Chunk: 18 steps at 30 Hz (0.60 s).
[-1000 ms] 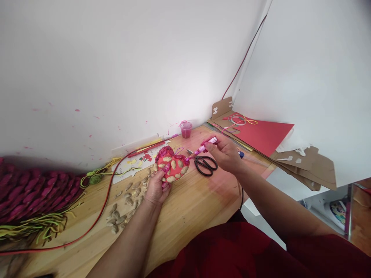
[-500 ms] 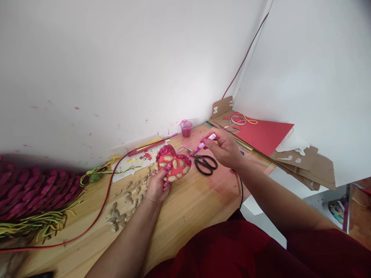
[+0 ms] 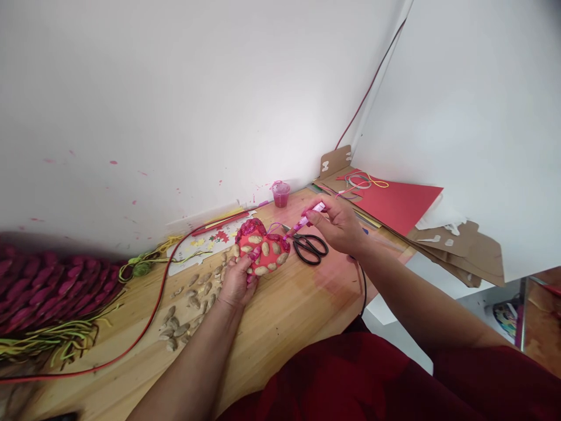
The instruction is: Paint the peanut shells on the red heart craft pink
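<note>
My left hand (image 3: 238, 282) grips a red heart-shaped piece (image 3: 262, 248) from below; the heart has peanut shells stuck on it and a pink painted rim. My right hand (image 3: 337, 225) pinches a pink-stained brush (image 3: 303, 223) whose tip touches the heart's right edge. Both hands are over the wooden table (image 3: 280, 316). Black scissors (image 3: 309, 246) lie on the table just under my right hand.
Loose peanut shells (image 3: 193, 301) are scattered left of my left hand. A small cup of pink paint (image 3: 281, 195) stands by the wall. A red cable (image 3: 144, 327) crosses the table. Pink painted shells and green cords (image 3: 48, 298) lie far left; red card and cardboard (image 3: 407, 204) are at the right.
The heart and both hands have drifted slightly up and to the right in view. The brush tip stays on the heart's right edge.
</note>
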Tool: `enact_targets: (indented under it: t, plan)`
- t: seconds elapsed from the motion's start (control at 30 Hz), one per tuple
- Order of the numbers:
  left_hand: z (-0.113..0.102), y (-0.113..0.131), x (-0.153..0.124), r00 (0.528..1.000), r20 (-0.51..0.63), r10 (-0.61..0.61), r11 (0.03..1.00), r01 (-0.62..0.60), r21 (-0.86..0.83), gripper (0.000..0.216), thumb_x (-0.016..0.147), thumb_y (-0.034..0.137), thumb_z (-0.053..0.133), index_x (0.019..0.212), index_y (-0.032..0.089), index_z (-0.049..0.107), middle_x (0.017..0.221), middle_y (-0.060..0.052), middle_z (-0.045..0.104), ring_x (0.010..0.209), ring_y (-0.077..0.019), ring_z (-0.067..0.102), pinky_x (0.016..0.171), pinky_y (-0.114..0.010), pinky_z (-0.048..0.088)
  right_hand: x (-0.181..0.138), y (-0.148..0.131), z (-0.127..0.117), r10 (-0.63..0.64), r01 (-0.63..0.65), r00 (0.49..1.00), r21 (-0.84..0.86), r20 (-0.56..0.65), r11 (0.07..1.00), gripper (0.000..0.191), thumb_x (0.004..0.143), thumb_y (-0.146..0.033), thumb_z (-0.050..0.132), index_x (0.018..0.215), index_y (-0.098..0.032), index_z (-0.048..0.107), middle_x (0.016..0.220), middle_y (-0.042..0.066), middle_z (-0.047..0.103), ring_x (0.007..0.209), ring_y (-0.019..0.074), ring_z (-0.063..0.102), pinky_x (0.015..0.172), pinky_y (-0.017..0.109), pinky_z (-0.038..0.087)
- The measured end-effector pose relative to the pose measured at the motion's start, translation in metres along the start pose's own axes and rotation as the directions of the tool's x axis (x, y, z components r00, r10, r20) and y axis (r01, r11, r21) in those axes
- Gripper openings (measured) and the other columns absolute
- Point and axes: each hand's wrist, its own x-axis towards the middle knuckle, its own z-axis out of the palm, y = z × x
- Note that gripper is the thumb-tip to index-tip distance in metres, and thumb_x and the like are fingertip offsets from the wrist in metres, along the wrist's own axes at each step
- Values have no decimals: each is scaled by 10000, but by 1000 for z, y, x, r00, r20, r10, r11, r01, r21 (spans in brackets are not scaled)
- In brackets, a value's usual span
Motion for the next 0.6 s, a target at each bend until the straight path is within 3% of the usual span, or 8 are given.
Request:
enact_targets:
  t: [0.1, 0.2, 0.43, 0.6]
  plan:
    - [2, 1, 0, 1000, 0, 6, 1000, -6, -3, 444, 541, 261, 909, 636, 188, 481, 445, 114, 479, 268, 8, 250, 275, -134, 158, -1, -2, 0, -13, 13, 999, -1, -37, 1000, 113, 953, -251, 604, 850, -225, 643, 769, -6, 705, 720, 159, 627, 718, 303, 472]
    - [5, 2, -2, 1000, -3, 11, 1000, -11, 0, 464, 519, 264, 925, 604, 189, 474, 418, 113, 462, 265, 4, 251, 271, -134, 158, -2, -6, -1, 8, -9, 1000, 30, 8, 1000, 119, 974, -274, 588, 876, -227, 636, 775, -6, 701, 698, 157, 614, 699, 304, 463]
    - [13, 2, -7, 1000, 7, 19, 1000, -19, -18, 452, 470, 230, 978, 639, 165, 564, 433, 99, 506, 273, 2, 306, 284, -128, 171, -1, -14, 2, -184, 210, 974, -213, 133, 954, 173, 1001, -327, 572, 884, -214, 632, 816, 29, 700, 862, 214, 607, 804, 363, 399]
    - [13, -1, -4, 999, 14, 47, 999, -47, -14, 443, 445, 259, 1001, 659, 161, 626, 433, 85, 539, 271, -8, 321, 281, -137, 161, -2, -16, 1, -179, 219, 966, -229, 185, 949, 175, 1008, -328, 564, 895, -214, 633, 841, 34, 704, 880, 216, 606, 831, 372, 382]
